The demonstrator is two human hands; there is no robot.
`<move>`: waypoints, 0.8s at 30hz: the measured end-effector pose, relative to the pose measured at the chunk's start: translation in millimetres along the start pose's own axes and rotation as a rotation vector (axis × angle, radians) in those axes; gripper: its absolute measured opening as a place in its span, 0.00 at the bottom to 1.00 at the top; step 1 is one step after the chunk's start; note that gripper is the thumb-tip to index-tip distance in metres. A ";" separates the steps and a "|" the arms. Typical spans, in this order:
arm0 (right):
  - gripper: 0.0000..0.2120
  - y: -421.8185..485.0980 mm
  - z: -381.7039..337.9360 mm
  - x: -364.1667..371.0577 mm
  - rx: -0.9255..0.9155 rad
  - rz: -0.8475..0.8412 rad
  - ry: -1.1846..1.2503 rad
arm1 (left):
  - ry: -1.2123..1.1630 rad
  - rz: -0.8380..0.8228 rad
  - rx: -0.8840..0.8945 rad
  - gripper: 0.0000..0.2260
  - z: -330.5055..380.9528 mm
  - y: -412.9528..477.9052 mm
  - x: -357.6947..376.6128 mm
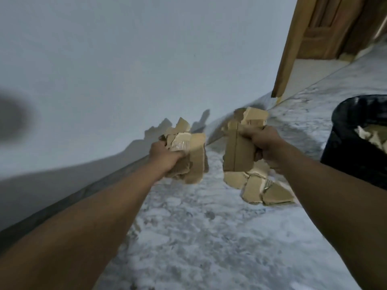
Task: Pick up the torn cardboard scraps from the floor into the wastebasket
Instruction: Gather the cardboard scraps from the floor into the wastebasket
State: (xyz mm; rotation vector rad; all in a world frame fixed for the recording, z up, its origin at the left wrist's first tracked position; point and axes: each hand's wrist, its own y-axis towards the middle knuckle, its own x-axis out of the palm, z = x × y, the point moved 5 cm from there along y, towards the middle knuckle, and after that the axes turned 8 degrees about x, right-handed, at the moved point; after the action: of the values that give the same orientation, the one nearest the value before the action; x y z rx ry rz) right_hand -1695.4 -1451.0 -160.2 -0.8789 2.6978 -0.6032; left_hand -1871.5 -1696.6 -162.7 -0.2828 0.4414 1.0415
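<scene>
Cardboard scraps (189,155) bunched in each hand's grip.

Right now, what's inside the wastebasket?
Pale torn cardboard scraps show just inside the black wastebasket rim. Its wall and the frame's edge hide everything deeper, so how full it is cannot be told.

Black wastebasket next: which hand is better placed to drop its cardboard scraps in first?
Right. The right hand, gripping torn tan cardboard scraps, is nearer the black wastebasket at the right edge. The left hand with its cardboard bundle is farther off, toward the pale wall.
</scene>
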 end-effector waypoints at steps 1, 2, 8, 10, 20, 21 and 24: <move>0.18 -4.4 -13.5 -16.9 -0.033 0.072 0.031 | -0.020 -0.005 0.038 0.16 25.2 1.5 15.5; 0.18 -9.6 -26.5 -35.6 -0.066 0.138 0.064 | -0.047 -0.006 0.076 0.15 52.6 1.5 31.7; 0.26 -66.5 -84.6 -177.4 -0.269 0.605 0.188 | -0.253 -0.111 0.275 0.20 218.2 -25.4 155.9; 0.29 -84.8 -89.4 -229.0 -0.345 0.754 0.175 | -0.291 -0.193 0.339 0.18 265.2 -47.9 201.0; 0.19 -107.8 -36.3 -336.9 -0.017 0.731 -0.051 | -0.137 -0.863 0.402 0.30 312.3 -129.8 345.0; 0.16 -105.6 -30.7 -336.4 0.004 0.755 -0.125 | -0.159 -0.868 0.400 0.30 306.5 -128.2 345.5; 0.10 -105.6 -36.0 -324.0 -0.085 0.880 -0.154 | -0.190 -0.801 0.435 0.30 293.6 -110.6 331.3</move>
State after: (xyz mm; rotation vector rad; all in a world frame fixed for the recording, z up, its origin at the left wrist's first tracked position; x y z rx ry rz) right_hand -1398.4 -1321.3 -48.9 0.2762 2.6089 -0.2031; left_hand -1568.7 -1370.5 -61.9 0.0405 0.3245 0.1720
